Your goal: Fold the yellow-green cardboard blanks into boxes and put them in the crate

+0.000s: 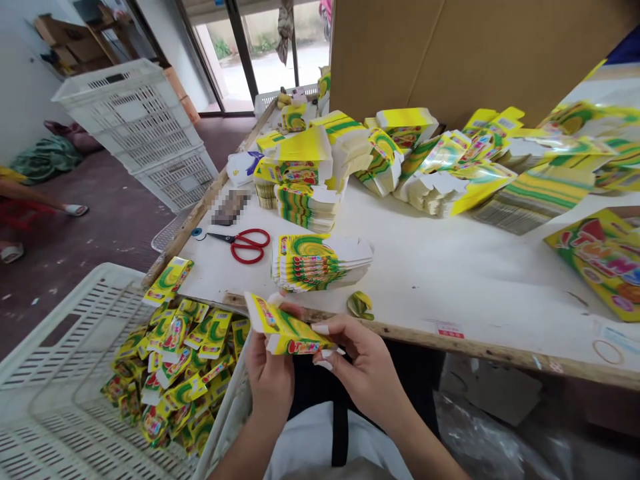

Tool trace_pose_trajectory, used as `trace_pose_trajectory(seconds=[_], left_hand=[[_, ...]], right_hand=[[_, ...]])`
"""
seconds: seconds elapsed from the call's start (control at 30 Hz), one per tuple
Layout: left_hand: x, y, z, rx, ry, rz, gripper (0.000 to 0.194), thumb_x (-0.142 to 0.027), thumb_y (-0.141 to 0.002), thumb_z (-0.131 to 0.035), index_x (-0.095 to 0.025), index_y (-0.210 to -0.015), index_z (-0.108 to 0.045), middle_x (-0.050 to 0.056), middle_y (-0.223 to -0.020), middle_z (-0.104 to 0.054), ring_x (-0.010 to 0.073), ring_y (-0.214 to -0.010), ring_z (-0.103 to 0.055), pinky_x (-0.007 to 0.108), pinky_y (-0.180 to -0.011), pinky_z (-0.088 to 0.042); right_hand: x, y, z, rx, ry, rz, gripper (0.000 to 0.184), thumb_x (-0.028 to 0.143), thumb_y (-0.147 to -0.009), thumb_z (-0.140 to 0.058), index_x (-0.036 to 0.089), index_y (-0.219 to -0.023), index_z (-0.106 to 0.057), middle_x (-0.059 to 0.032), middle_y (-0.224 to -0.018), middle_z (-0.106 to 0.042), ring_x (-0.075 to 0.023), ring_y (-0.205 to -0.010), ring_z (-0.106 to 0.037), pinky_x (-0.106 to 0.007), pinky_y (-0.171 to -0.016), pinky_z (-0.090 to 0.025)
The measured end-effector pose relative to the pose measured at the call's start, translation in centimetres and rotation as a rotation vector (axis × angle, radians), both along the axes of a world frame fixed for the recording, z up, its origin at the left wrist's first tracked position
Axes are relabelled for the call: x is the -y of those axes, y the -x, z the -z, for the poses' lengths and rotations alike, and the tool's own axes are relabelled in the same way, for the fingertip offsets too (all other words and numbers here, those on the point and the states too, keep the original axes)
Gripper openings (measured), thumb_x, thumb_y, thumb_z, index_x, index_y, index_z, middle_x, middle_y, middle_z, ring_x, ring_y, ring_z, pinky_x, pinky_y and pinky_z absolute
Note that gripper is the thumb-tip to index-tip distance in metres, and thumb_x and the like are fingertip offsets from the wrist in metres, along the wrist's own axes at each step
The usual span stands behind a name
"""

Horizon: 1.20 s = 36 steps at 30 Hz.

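Observation:
A small yellow and green printed carton (285, 330) is held between both hands just in front of the table's front edge. My left hand (267, 380) grips it from below, fingers curled round its underside. My right hand (357, 363) pinches its right end with fingertips pressed together. Directly behind it on the white table (450, 267) lies a stack of flat cartons (315, 262) of the same print.
A white plastic crate (60, 373) at lower left holds several folded cartons (175, 363). Red scissors (245, 245) lie near the table's left edge. More carton stacks (310, 180) and brown cardboard (450, 53) fill the back. Stacked white crates (145, 127) stand on the floor.

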<state>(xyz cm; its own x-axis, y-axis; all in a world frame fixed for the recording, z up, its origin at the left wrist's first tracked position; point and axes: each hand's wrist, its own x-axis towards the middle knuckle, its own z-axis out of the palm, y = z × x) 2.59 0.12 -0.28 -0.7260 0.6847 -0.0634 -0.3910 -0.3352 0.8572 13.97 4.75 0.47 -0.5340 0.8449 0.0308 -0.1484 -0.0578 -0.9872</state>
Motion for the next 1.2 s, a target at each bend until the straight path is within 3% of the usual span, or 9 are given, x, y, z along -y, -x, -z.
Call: trace_pose_trajectory(seconds=[0.13, 0.27, 0.47, 0.63, 0.77, 0.87, 0.97, 1.03, 1.2], left_hand=[[0.5, -0.1, 0.3, -0.124, 0.042, -0.091, 0.027, -0.043, -0.064, -0.084, -0.02, -0.064, -0.069, -0.003, -0.062, -0.068, 0.0098, -0.057, -0.06, 0.016, -0.058, -0.051], [1.0, 0.1, 0.6, -0.146, 0.091, 0.083, 0.037, -0.054, -0.065, -0.08, -0.019, -0.072, -0.072, 0.001, -0.072, -0.071, 0.0166, -0.071, -0.065, 0.024, -0.066, -0.055], [1.7, 1.2, 1.2, -0.228, 0.165, 0.198, 0.02, -0.041, -0.08, -0.072, -0.022, -0.086, -0.075, 0.001, -0.083, -0.073, 0.0163, -0.076, -0.066, 0.026, -0.074, -0.054], [1.8, 4.9, -1.8, -0.288, 0.049, 0.251, 0.083, -0.078, -0.051, -0.072, -0.025, -0.115, -0.067, 0.011, -0.115, -0.069, 0.033, -0.103, -0.065, 0.044, -0.088, -0.054], [2.6, 5.1, -3.7, -0.682, 0.36, 0.698, 0.103, -0.05, -0.042, -0.091, -0.025, -0.134, -0.053, 0.015, -0.133, -0.057, 0.0384, -0.118, -0.056, 0.05, -0.101, -0.044], [2.4, 3.2, -3.2, -0.829, 0.458, 0.938, 0.086, -0.03, -0.057, -0.088, -0.028, -0.134, -0.051, 0.011, -0.129, -0.06, 0.0353, -0.116, -0.057, 0.05, -0.099, -0.045], [1.9, 1.5, -2.0, -0.851, 0.525, 0.812, 0.068, -0.024, -0.067, -0.079, -0.025, -0.129, -0.05, 0.01, -0.121, -0.063, 0.0305, -0.11, -0.06, 0.046, -0.095, -0.048], [1.8, 0.9, -1.4, -0.887, 0.566, 0.715, 0.073, -0.026, -0.063, -0.082, -0.023, -0.128, -0.048, 0.01, -0.119, -0.063, 0.0314, -0.107, -0.061, 0.046, -0.092, -0.05], [2.3, -0.2, -0.6, -0.947, 0.501, 0.701, 0.086, -0.023, -0.063, -0.082, -0.024, -0.135, -0.036, 0.013, -0.128, -0.057, 0.0333, -0.114, -0.058, 0.048, -0.095, -0.049]], right_hand=[[0.1, -0.7, 0.2, 0.071, -0.081, 0.066, 0.008, 0.018, -0.076, -0.062, 0.018, -0.069, -0.063, -0.0001, -0.064, -0.062, -0.0135, -0.058, -0.053, -0.023, -0.054, -0.042], [-0.3, -1.0, 0.2, 0.062, -0.037, 0.121, 0.003, 0.021, -0.074, -0.065, 0.018, -0.073, -0.066, -0.0008, -0.066, -0.064, -0.0138, -0.057, -0.053, -0.024, -0.054, -0.044], [-0.5, -1.5, 0.1, 0.101, -0.189, 0.065, 0.014, 0.018, -0.08, -0.059, 0.018, -0.072, -0.07, -0.0009, -0.063, -0.062, -0.0141, -0.056, -0.053, -0.024, -0.052, -0.043], [-1.7, -3.8, -0.7, 0.299, -0.576, -0.133, 0.024, 0.008, -0.086, -0.054, 0.021, -0.093, -0.073, -0.0033, -0.073, -0.066, -0.0163, -0.067, -0.059, -0.026, -0.06, -0.045], [-1.6, -4.5, -1.6, 0.469, -0.878, -0.281, 0.022, 0.007, -0.087, -0.058, 0.023, -0.094, -0.071, -0.0039, -0.079, -0.068, -0.0199, -0.076, -0.057, -0.033, -0.071, -0.046], [-1.0, -4.3, -1.6, 0.45, -0.959, -0.191, 0.027, 0.006, -0.088, -0.055, 0.026, -0.101, -0.067, -0.0036, -0.09, -0.07, -0.022, -0.09, -0.059, -0.044, -0.095, -0.041], [-0.3, -4.4, -0.8, 0.376, -0.826, 0.119, 0.047, 0.014, -0.087, -0.058, 0.029, -0.131, -0.05, -0.009, -0.13, -0.056, -0.0279, -0.124, -0.047, -0.051, -0.111, -0.028], [0.2, -4.3, 0.2, 0.276, -0.577, 0.259, 0.059, 0.026, -0.09, -0.057, 0.028, -0.144, -0.033, -0.0117, -0.145, -0.041, -0.0291, -0.134, -0.038, -0.05, -0.111, -0.032], [1.5, -3.2, 2.1, 0.04, 0.143, 0.024, 0.044, 0.052, -0.096, -0.043, 0.025, -0.127, -0.057, -0.0101, -0.129, -0.061, -0.0268, -0.121, -0.056, -0.042, -0.103, -0.045]])
